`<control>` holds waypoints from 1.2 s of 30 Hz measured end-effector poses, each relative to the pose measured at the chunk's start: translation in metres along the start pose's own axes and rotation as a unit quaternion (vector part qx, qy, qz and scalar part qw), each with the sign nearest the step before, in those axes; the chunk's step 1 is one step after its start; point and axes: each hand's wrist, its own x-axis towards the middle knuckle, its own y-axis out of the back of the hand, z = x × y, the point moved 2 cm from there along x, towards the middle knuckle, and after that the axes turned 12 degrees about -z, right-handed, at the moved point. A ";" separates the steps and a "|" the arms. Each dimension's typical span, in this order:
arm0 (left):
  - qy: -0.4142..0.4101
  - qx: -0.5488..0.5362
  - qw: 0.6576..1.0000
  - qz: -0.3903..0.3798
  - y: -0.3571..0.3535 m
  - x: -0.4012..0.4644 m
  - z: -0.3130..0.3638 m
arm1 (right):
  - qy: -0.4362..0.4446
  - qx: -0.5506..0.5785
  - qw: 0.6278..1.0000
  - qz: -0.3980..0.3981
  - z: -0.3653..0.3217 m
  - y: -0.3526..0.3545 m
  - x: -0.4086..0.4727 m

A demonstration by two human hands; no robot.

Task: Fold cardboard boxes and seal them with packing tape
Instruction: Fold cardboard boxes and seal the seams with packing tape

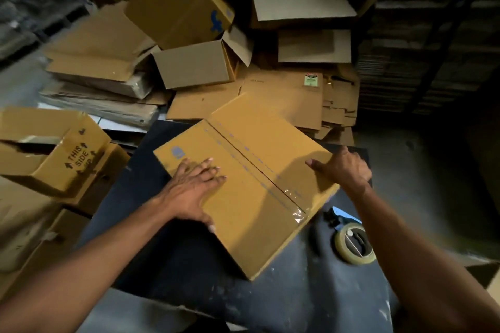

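Roll of clear packing tape in dispenser (354, 244) on dark table (189, 265), 4 o'clock of brown cardboard box (243, 178). Box mid-table, centre seam taped. Left hand (193, 189) flat on box lid, fingers straight, thumb over near edge. Right hand (343, 167) at 3 o'clock edge, fingers extended, gripping nothing. Loose flattened cartons (284, 94) at 12 o'clock beyond.

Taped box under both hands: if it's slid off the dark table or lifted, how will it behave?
The taped box likely holds its shape: flaps are closed and clear tape runs along the seam. It probably slides easily, lying flat on the dark table. Left hand lies flat on top, right hand at its edge.
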 end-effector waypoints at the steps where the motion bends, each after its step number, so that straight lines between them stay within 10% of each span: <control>1: 0.023 0.003 1.000 0.008 0.006 0.002 -0.011 | -0.012 0.017 1.000 0.005 0.007 0.000 -0.003; 6: 0.111 -0.012 0.993 0.046 0.041 0.024 -0.026 | -0.071 0.071 0.995 -0.003 0.027 -0.004 -0.020; 11: -0.015 -0.168 0.980 0.110 0.036 0.033 0.070 | -0.043 0.080 0.994 -0.054 0.041 -0.035 -0.026; 19: 0.005 -0.028 0.981 0.193 -0.047 0.056 0.136 | 0.125 0.178 0.970 -0.107 0.126 -0.075 -0.051; 30: 0.010 -0.075 0.979 0.190 -0.036 0.052 0.147 | 0.161 -0.253 0.945 -0.130 0.158 -0.104 -0.027; 36: -0.065 -0.299 0.881 0.360 -0.043 0.009 0.208 | 0.185 -0.113 0.963 -0.159 0.178 -0.125 -0.042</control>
